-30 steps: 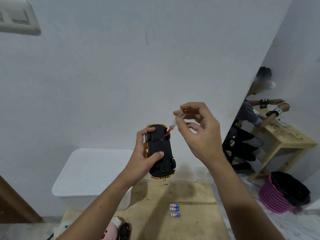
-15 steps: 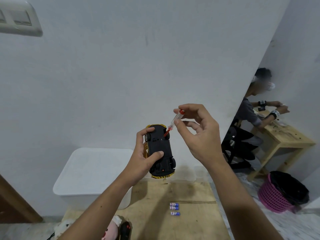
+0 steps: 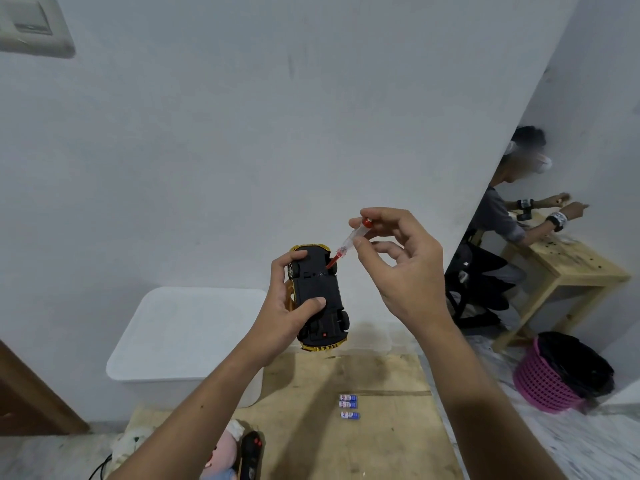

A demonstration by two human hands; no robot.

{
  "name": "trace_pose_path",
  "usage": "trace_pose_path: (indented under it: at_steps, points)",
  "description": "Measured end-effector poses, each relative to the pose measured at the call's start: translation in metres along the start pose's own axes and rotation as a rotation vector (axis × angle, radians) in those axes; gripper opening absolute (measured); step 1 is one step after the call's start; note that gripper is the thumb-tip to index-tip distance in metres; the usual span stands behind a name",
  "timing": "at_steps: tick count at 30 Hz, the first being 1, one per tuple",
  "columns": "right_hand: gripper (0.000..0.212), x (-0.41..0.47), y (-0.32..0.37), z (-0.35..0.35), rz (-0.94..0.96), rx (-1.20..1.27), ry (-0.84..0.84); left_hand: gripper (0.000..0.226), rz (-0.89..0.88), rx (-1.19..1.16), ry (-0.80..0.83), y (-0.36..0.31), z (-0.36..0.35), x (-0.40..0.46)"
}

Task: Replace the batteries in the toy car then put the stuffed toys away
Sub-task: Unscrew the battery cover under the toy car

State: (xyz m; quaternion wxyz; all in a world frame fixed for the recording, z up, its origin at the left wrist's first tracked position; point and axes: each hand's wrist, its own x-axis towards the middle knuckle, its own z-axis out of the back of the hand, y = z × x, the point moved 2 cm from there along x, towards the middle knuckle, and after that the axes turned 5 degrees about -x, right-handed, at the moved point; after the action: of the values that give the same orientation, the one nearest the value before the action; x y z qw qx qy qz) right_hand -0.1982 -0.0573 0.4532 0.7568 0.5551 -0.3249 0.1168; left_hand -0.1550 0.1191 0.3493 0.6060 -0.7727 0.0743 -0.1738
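My left hand (image 3: 282, 315) holds a yellow toy car (image 3: 320, 299) upside down in the air, its black underside facing me. My right hand (image 3: 398, 268) pinches a small screwdriver (image 3: 348, 242) with a clear and red handle, and its tip rests on the car's underside near the front wheels. Three blue and white batteries (image 3: 348, 406) lie side by side on the wooden table (image 3: 381, 427) below. A pink stuffed toy (image 3: 223, 452) and a white stuffed toy (image 3: 128, 443) lie at the table's near left, partly hidden by my left arm.
A white lidded storage bin (image 3: 180, 337) stands at the table's back left against the wall. A black remote control (image 3: 251, 453) lies beside the pink toy. At the right sits another person at a wooden table (image 3: 568, 265), with a pink basket (image 3: 550, 379) on the floor.
My right hand's fingers have shifted on the screwdriver handle, turning it, while the tip stays on the car's underside. The left hand and the car have barely moved.
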Motion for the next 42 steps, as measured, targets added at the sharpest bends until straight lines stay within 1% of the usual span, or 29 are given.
trace_pose_path:
  at_steps: [6, 10, 15, 19, 22, 27, 30, 32, 38, 42]
  points:
    - [0.026, -0.002, -0.001, -0.004, 0.006, -0.061, 0.001, 0.068, 0.004, -0.007, 0.004, 0.005, -0.003, -0.001]
    - [0.021, 0.001, -0.003, -0.004, 0.002, -0.054, -0.012, 0.068, 0.005, -0.009, 0.010, 0.006, -0.004, 0.001]
    - [0.031, 0.005, -0.001, -0.002, 0.024, -0.060, 0.008, 0.068, 0.010, -0.012, 0.011, 0.005, -0.002, 0.007]
    - [0.028, 0.007, -0.004, -0.006, 0.046, -0.106, 0.007, 0.068, 0.013, -0.001, 0.014, 0.007, -0.002, 0.011]
    - [0.030, 0.007, -0.009, -0.008, 0.045, -0.119, -0.013, 0.068, 0.012, -0.007, 0.020, 0.012, -0.001, 0.013]
    - [0.026, 0.006, -0.029, -0.004, -0.029, -0.093, -0.033, 0.069, 0.023, -0.010, 0.011, 0.022, 0.008, 0.019]
    - [0.026, 0.004, -0.044, 0.003, -0.062, -0.126, 0.035, 0.069, 0.035, -0.008, 0.001, 0.028, 0.017, 0.024]
    - [0.029, 0.002, -0.055, 0.010, -0.057, -0.217, 0.119, 0.070, 0.043, -0.001, -0.010, 0.033, 0.023, 0.028]
    - [0.024, -0.006, -0.105, 0.029, -0.111, -0.457, 0.320, 0.070, 0.060, 0.018, -0.022, 0.051, 0.034, 0.033]
    - [0.025, -0.019, -0.139, 0.028, -0.135, -0.513, 0.389, 0.071, 0.080, 0.025, -0.024, 0.069, 0.034, 0.030]
